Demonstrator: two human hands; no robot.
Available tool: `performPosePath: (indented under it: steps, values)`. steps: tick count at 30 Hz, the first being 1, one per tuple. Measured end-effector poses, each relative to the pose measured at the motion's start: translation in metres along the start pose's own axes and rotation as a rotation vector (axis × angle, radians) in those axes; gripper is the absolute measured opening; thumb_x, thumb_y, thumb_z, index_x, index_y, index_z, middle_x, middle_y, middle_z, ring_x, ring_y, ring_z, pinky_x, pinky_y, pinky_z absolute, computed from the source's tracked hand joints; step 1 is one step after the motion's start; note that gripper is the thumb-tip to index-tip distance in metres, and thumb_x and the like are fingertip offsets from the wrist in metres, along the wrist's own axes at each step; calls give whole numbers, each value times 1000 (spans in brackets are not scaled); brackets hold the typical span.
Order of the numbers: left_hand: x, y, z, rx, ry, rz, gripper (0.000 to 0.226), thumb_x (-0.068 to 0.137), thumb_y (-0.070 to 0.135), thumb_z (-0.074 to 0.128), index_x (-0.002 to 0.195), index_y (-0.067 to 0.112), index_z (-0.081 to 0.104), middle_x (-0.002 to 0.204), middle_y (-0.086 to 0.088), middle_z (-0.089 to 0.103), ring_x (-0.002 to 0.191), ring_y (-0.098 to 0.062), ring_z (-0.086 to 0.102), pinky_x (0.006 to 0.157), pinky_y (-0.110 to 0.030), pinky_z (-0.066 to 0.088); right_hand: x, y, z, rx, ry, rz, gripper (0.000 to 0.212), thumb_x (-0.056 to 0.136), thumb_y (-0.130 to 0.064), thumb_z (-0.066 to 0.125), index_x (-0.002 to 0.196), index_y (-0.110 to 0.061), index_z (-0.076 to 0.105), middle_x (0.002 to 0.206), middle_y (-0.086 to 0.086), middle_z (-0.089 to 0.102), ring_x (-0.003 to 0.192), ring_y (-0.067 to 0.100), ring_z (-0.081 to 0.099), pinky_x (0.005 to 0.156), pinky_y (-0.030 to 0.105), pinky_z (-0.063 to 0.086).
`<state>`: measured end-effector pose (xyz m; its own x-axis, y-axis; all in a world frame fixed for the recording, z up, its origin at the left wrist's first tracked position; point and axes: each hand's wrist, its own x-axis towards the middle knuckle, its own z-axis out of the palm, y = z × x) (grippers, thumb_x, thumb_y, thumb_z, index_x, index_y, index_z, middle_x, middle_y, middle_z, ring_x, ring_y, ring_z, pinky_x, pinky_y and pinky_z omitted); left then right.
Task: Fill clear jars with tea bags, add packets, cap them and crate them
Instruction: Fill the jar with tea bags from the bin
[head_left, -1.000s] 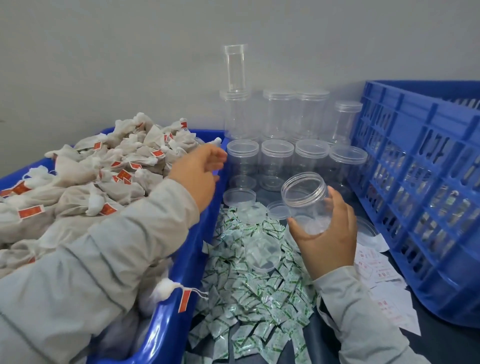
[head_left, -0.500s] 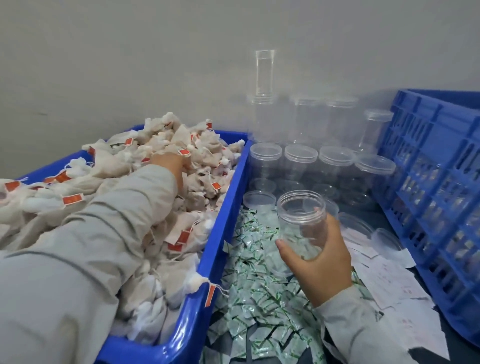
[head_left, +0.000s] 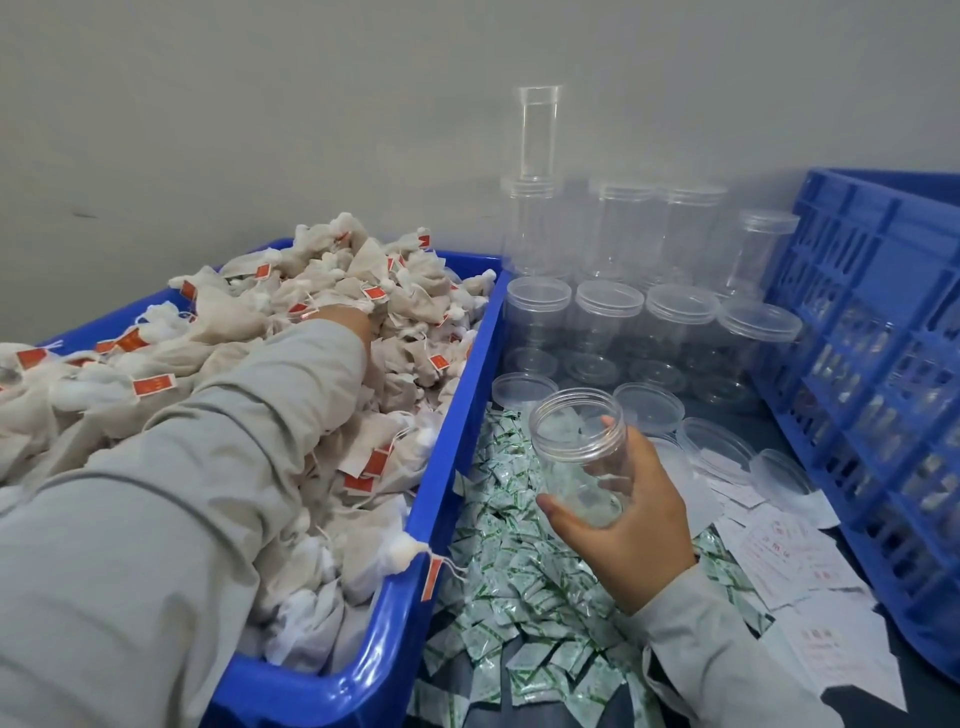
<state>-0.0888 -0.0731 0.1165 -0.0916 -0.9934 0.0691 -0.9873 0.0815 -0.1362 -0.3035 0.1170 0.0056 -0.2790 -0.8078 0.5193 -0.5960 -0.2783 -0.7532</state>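
I hold the open clear jar (head_left: 579, 457) in my right hand (head_left: 631, 525), with thumb and fingers wrapped round its lower wall and base, its mouth tilted towards the blue bin (head_left: 447, 467) of tea bags (head_left: 332, 291). The jar is above the heap of green-and-white packets (head_left: 519, 571).

My left hand (head_left: 345, 319) is buried in the tea bags at the far end of the bin. The sleeve and bags cover the fingers, so I cannot tell whether they are closed on a bag.

Handling, as I judge it:
- Jar: thin clear plastic, light, stiff at the threaded rim, probably yielding mid-wall. The surface looks smooth and may slip. Grip low on the wall, as now, to leave the mouth free for loading.
- Tea bags: soft cloth pouches, light, easily crushed, each with a string and an orange tag. The strings may tangle, so one pinch could lift several. Take hold of the pouch body, not the tag.
- Packets: flat, glossy and overlapping; pick one by an edge.

Capped jars (head_left: 608, 322) stand in rows at the back, against the wall. Loose lids (head_left: 649, 408) lie just beyond the held jar. The blue crate (head_left: 872, 364) stands on the right.
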Motion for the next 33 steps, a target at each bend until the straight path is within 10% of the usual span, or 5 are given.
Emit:
performPosePath:
  steps: [12,15,18,28,33]
  values:
    - [-18,9,-19,-595,375,23,13,90,11,52,100,17,57,104,-12,61,86,-30,59,69,-27,41,-1,3,1,42,-65,96,78,59,-36,85,126,-31,45,105,-14,58,94,-4,55,82,22,49]
    - [-44,27,-33,-1278,203,188,15,88,8,60,78,17,54,87,-8,59,55,-12,61,48,-18,51,-2,3,3,34,-131,142,85,59,-38,85,131,-26,41,106,-17,55,93,-4,53,80,20,49]
    - [-71,45,-43,-1521,-44,410,20,86,-4,58,80,15,58,88,-11,61,69,-14,64,60,-24,58,-3,2,4,36,-146,160,84,58,-40,84,127,-29,37,103,-19,53,90,-5,53,74,11,47]
    - [-92,62,-34,-869,-41,705,31,77,7,71,69,36,63,66,23,59,62,14,54,64,-1,41,-2,0,2,65,-134,147,78,60,-33,86,122,-24,40,101,-14,58,89,-8,55,71,7,45]
    - [-94,62,-34,-598,-77,784,32,90,6,54,106,30,67,87,13,57,60,10,50,68,-9,40,-3,1,3,50,-144,130,72,58,-35,86,111,-38,38,100,-16,58,89,-8,54,71,5,42]
